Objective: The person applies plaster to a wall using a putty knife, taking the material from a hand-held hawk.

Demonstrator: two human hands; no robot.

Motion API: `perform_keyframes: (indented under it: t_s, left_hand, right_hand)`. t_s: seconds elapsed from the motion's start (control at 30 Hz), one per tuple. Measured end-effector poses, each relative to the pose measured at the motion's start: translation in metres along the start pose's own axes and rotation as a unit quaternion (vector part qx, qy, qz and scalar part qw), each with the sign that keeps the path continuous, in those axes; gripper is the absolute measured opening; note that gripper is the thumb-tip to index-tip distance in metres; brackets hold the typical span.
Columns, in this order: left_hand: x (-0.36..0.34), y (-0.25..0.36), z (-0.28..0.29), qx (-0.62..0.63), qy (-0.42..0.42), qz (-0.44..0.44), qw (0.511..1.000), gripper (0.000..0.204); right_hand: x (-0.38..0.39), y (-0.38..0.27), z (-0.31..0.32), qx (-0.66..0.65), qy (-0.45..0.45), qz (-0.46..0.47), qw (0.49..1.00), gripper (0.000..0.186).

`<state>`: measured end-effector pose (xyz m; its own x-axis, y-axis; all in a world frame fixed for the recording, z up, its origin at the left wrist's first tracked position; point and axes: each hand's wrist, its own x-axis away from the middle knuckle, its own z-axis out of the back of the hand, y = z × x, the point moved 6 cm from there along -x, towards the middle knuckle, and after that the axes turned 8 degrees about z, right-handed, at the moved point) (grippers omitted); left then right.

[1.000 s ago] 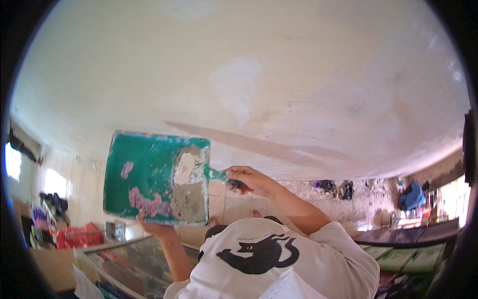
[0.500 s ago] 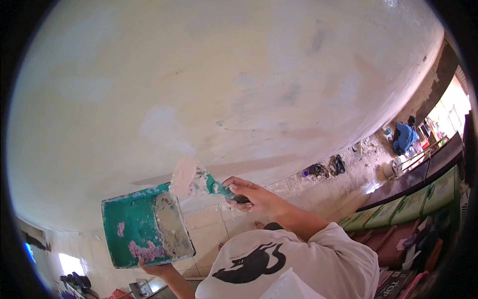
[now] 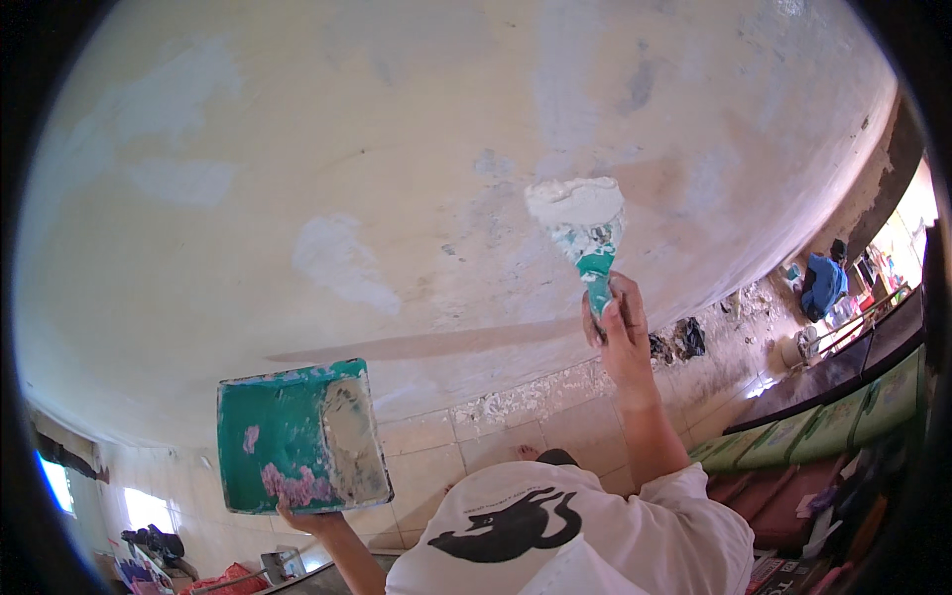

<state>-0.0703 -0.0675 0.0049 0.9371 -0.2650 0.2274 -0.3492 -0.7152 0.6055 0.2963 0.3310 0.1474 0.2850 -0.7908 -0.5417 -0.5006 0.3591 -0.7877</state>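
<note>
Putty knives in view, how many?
1: the green-handled putty knife in the right hand, raised before the wall, pale paste on its blade. Others may be hidden in the clutter.

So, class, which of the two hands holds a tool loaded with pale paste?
The right hand: it grips the putty knife, whereas the left hand holds the green tray.

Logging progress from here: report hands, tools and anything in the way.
Right hand gripping putty knife, loaded with pale filler. Left hand holding green tray by its near edge. Nothing visible between knife and wall; contact unclear.
</note>
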Motion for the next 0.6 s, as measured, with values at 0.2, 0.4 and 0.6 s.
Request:
perform_keyframes:
  t_s: [0.2,0.4,0.6]
  left_hand:
    - [-0.006,-0.003,0.012,-0.008,-0.009,0.04,0.999,0.067]
    - [-0.003,0.0,0.004,-0.028,0.023,0.011,0.999,0.072]
    - [0.003,-0.001,-0.008,-0.001,0.051,0.006,0.999,0.07]
  right_hand:
    - [-0.024,0.013,-0.012,0.264,-0.022,0.176,0.948,0.039]
    - [-0.038,0.045,-0.033,0.42,-0.018,0.291,0.859,0.037]
    - [-0.059,0.069,-0.046,0.444,0.006,0.303,0.843,0.039]
